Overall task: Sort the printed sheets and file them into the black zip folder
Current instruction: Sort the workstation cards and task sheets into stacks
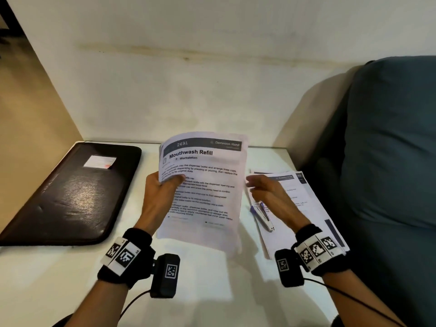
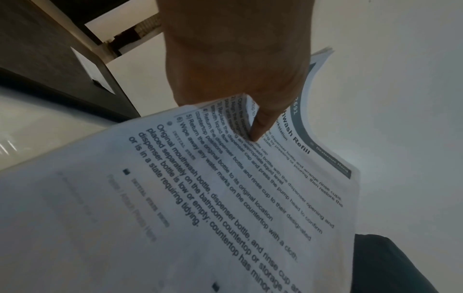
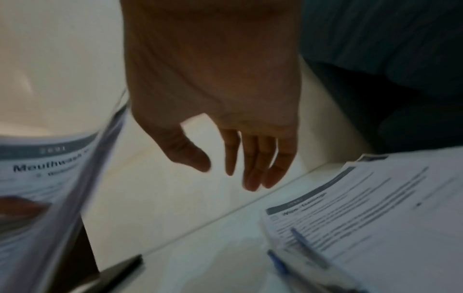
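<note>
Blue pen [image 1: 262, 215] on the white table [image 1: 59, 279], beside a teal cushion [image 1: 389, 138].

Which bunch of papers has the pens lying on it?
The stack lying on the table, under the right hand, carries two blue pens. The "Mouthwash Refill" bundle is held up by the left hand.

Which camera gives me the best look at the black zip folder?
The head view: the black zip folder lies whole and closed on the white table, left of the left hand. The left wrist view catches only one corner with its white label; the right wrist view shows just a blurred dark edge, perhaps the folder.
</note>
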